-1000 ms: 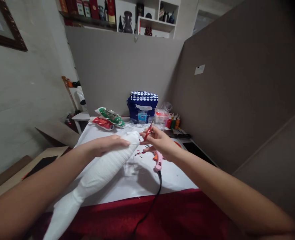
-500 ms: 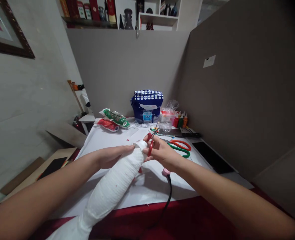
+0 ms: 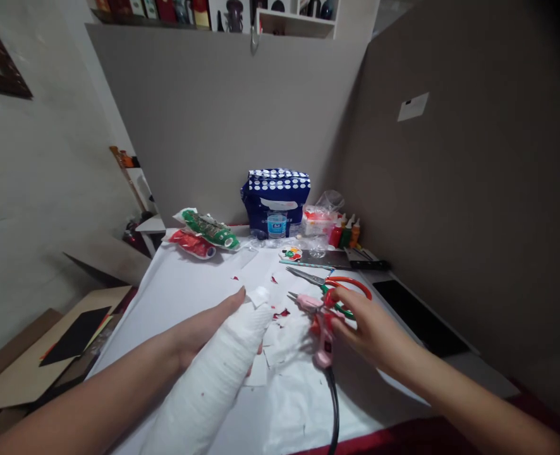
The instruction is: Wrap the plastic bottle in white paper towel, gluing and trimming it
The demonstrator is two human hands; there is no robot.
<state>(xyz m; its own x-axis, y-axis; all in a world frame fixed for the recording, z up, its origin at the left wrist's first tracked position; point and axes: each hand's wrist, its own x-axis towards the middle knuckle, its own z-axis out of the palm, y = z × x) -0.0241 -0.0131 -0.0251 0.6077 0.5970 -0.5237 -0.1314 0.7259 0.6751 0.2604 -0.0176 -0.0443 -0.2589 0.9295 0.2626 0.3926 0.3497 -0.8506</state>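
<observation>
My left hand (image 3: 213,328) is closed around a long white wrapped form (image 3: 213,373), bound in layers of ribbed material. It tilts up from the lower edge, and a loose flap (image 3: 257,297) stands at its top end. Over on the right, my right hand (image 3: 363,319) has its fingers closed on small red-handled scissors (image 3: 330,298), whose blades I cannot make out. Directly below and beside those fingers lies a pink glue gun (image 3: 325,351) with a black cord. Larger scissors (image 3: 349,281) with orange and green handles lie just behind, partly covered by my fingers.
Red scraps (image 3: 282,313) are scattered on the white table covering (image 3: 194,278). Farther back lie green (image 3: 208,229) and red (image 3: 192,243) fish-like shapes, a blue bag (image 3: 277,208), paint bottles (image 3: 346,234) and a knife (image 3: 332,258). Grey panels enclose the back and right.
My right hand has moved away from the top of the white form, rightward and down to the glue gun, carrying the small scissors. My left hand still holds the form; the view has shifted.
</observation>
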